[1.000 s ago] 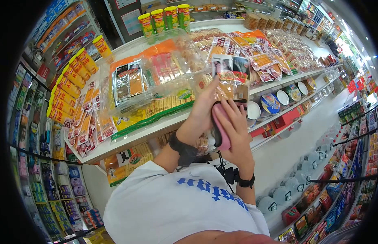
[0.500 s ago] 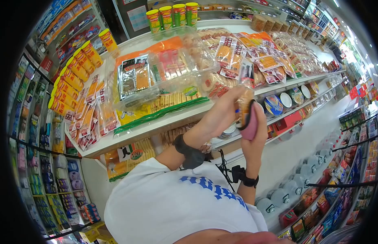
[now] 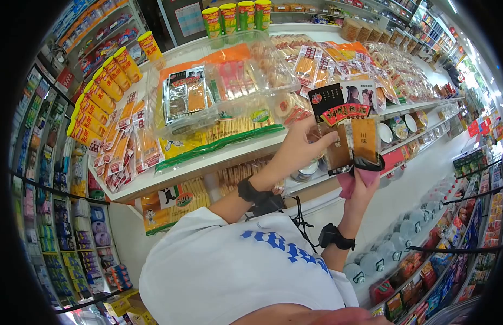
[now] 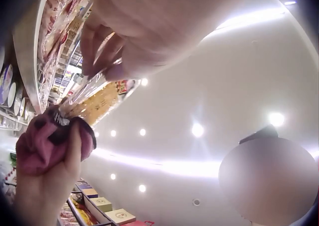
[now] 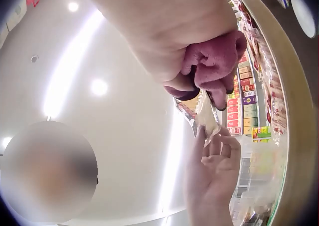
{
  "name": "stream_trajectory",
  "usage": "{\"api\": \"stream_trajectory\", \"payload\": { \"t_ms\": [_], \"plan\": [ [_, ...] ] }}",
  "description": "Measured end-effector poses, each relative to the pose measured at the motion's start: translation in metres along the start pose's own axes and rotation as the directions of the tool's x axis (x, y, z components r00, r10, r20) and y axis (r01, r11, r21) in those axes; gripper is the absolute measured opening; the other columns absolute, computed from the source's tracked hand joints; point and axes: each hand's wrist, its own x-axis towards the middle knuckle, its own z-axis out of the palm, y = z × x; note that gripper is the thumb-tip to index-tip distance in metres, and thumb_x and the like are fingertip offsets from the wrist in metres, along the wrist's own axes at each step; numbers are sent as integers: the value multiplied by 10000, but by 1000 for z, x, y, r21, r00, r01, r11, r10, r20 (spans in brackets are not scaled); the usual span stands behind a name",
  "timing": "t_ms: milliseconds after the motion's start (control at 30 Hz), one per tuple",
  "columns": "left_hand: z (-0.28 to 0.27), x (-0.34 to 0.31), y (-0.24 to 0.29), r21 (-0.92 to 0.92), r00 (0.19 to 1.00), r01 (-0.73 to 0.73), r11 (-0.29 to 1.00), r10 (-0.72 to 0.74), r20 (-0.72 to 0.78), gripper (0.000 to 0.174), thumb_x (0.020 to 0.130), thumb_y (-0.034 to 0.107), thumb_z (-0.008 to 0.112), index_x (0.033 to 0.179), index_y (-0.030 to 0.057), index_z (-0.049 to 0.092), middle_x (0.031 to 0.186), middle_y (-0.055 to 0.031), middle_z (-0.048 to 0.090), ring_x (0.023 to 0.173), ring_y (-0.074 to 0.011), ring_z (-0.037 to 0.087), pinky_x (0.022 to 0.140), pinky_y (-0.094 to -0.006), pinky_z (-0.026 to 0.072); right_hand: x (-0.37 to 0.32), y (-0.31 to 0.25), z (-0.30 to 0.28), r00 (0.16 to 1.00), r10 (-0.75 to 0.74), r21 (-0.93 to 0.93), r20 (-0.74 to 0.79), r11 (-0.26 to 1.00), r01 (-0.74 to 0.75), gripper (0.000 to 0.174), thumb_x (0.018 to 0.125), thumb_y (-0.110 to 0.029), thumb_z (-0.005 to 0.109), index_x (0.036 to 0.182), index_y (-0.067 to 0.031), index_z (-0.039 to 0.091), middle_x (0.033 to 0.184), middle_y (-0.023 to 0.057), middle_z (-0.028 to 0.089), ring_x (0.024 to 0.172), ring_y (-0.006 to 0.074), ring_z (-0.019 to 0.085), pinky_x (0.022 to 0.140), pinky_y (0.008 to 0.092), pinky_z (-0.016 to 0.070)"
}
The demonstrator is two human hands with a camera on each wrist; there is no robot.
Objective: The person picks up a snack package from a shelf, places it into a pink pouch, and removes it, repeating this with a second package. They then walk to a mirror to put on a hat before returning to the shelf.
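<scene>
A snack packet (image 3: 346, 111) with a black top, a red label and brown strips behind clear film is held up in front of the shelf, its printed face towards the head camera. My left hand (image 3: 301, 151) pinches the packet's left edge between thumb and fingers. At its lower right corner my right hand (image 3: 364, 189) grips a pink cloth (image 3: 347, 186) with a dark edge, folded round the packet's bottom. The left wrist view shows the cloth (image 4: 40, 146) bunched in the right hand (image 4: 47, 186). In the right wrist view, the left hand's fingers (image 5: 227, 144) hold the packet's other end.
A similar packet (image 3: 187, 97) lies on a clear plastic box (image 3: 170, 130) on the white display shelf (image 3: 219, 158). Yellow canisters (image 3: 108, 81) line the shelf's left side, and bagged snacks (image 3: 395, 62) cover its right. Large water bottles (image 3: 373, 260) stand on the aisle floor.
Both hands have moved right with the packet. It has turned from edge-on to face the head camera. The right hand, earlier over the packet's face with the cloth, now holds the cloth at its bottom.
</scene>
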Motion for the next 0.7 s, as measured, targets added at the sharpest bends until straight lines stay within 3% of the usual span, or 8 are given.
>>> {"api": "stream_trajectory", "payload": {
  "t_ms": [67, 133, 233, 367, 500, 600, 633, 700],
  "plan": [
    [-9, -4, 3, 182, 992, 38, 983, -60, 112, 344, 906, 135, 713, 1204, -6, 616, 1112, -51, 677, 946, -86, 622, 808, -248, 508, 2, -4, -5, 998, 42, 5, -41, 999, -42, 604, 835, 54, 699, 1375, -17, 437, 1254, 97, 574, 1115, 179, 578, 942, 313, 474],
    [-17, -3, 12, 183, 953, 144, 973, -186, 240, 299, 896, 150, 722, 1147, 3, 651, 1062, -58, 690, 920, -91, 635, 793, -251, 518, 9, 5, -26, 988, 87, -30, -125, 995, -91, 521, 839, 33, 707, 1307, -32, 487, 1135, 76, 604, 966, 153, 608, 818, 289, 504],
    [-37, -1, 33, 254, 999, -24, 967, 17, 28, 217, 974, 183, 611, 1068, 4, 690, 936, -72, 718, 887, -134, 677, 798, -270, 538, 3, -19, -34, 987, 54, -73, -150, 995, -66, 361, 863, -14, 671, 1207, -41, 564, 898, 36, 626, 652, 110, 587, 486, 235, 450],
    [-98, -4, 67, 336, 905, -275, 901, 361, -227, 218, 990, 159, 577, 1039, -4, 713, 916, -93, 727, 860, -145, 688, 810, -283, 534, -8, -23, -63, 962, 274, -311, -3, 914, -261, 354, 867, -47, 679, 1201, -50, 560, 760, 40, 616, 475, 98, 545, 357, 225, 364],
    [-160, -12, 81, 698, 761, -84, 711, 498, -415, 291, 973, 242, 603, 1069, -14, 704, 994, -127, 725, 892, -190, 689, 843, -305, 523, -7, 33, -66, 884, 369, -416, 285, 879, -233, 372, 864, -67, 667, 1219, -55, 555, 661, 45, 596, 401, 99, 511, 309, 234, 340],
    [-218, -13, 78, 950, 780, 176, 257, 553, -293, 325, 934, 280, 635, 1101, 6, 680, 1001, -166, 704, 944, -270, 678, 844, -347, 509, 6, 96, -69, 729, 494, -499, 475, 833, -239, 379, 866, -92, 655, 1226, -39, 550, 704, 44, 609, 434, 89, 523, 334, 236, 364],
    [-243, -13, 70, 952, 815, 253, 172, 492, -305, 447, 904, 395, 629, 1115, 3, 673, 1064, -234, 681, 1013, -348, 659, 866, -394, 494, 8, 100, -60, 663, 597, -589, 452, 758, -281, 375, 867, -99, 652, 1222, -32, 552, 740, 43, 619, 468, 82, 537, 359, 235, 381],
    [-254, -11, 66, 934, 888, 344, 97, 291, -357, 452, 920, 403, 623, 1162, 24, 665, 1122, -199, 680, 1056, -325, 651, 890, -395, 491, 12, 114, -42, 591, 667, -630, 454, 709, -316, 373, 862, -113, 653, 1209, -13, 559, 807, 48, 636, 549, 77, 566, 431, 237, 424]
  ]
}}
